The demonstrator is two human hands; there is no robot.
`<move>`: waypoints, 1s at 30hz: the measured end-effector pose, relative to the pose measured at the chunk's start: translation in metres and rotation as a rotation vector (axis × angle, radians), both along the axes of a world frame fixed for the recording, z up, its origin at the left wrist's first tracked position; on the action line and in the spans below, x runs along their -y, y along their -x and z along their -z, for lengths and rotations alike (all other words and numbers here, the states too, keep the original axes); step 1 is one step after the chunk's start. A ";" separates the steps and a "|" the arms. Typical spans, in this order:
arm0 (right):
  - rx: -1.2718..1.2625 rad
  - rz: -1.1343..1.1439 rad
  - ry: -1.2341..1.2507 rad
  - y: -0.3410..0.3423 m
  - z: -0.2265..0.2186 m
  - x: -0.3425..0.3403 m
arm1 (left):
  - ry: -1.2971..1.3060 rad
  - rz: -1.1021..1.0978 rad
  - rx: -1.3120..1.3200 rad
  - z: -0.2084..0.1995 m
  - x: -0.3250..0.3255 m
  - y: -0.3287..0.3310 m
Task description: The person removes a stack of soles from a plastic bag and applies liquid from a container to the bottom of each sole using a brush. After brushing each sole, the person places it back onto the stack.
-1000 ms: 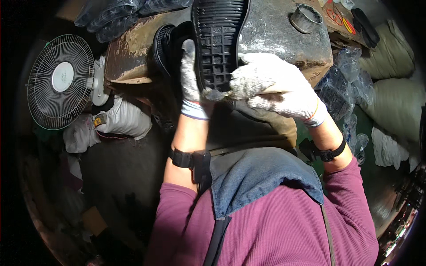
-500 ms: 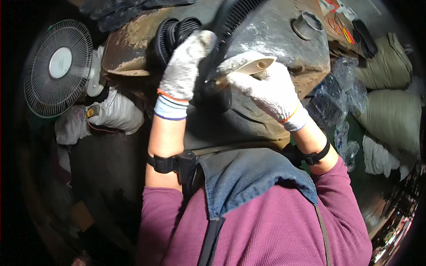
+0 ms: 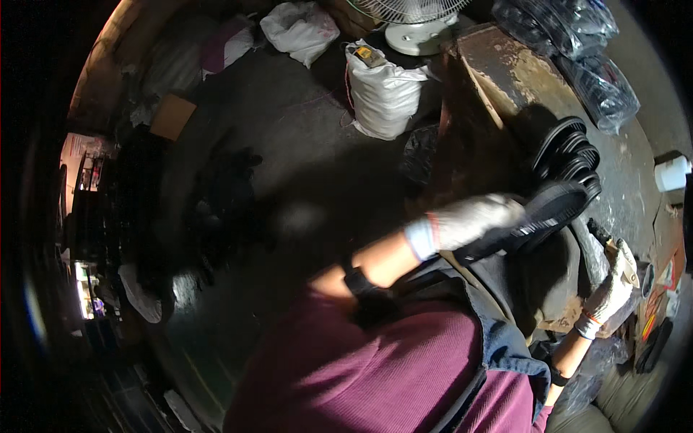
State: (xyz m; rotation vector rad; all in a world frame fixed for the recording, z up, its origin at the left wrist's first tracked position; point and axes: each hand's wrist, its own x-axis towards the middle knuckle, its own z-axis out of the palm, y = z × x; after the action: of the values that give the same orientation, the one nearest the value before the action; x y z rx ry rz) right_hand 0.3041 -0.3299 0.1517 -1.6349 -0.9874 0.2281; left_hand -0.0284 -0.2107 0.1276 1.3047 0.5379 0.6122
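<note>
My left hand (image 3: 480, 220), in a white knit glove, is closed on a black slipper (image 3: 554, 208) with a thick sole, held at the near edge of the worktop. Right beyond it, several black slippers (image 3: 567, 148) rest stacked on the worn worktop (image 3: 613, 173). To the right, my gloved right hand (image 3: 612, 292) is closed round a cream-coloured handle (image 3: 631, 273). What the handle belongs to cannot be made out.
White sacks (image 3: 386, 97) stand on the dark floor left of the worktop, below a fan (image 3: 419, 32). Plastic-wrapped bundles (image 3: 599, 86) lie at the back. A white bottle (image 3: 671, 173) is at the far right, and a cardboard piece (image 3: 173, 117) lies at left.
My view has swung left, so the fan and worktop appear farther right. My hands have moved apart; the slipper stays in my left hand, the cream handle in my right.
</note>
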 end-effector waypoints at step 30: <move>0.655 0.491 -0.060 -0.179 -0.015 0.085 | -1.751 0.479 -0.895 0.067 -0.067 -0.245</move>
State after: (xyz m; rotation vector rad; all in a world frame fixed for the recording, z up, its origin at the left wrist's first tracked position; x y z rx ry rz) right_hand 0.4831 -0.4149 0.1664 -1.8782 -1.0077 -0.7009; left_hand 0.2169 -0.1436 0.0607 3.3045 0.2562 -0.1342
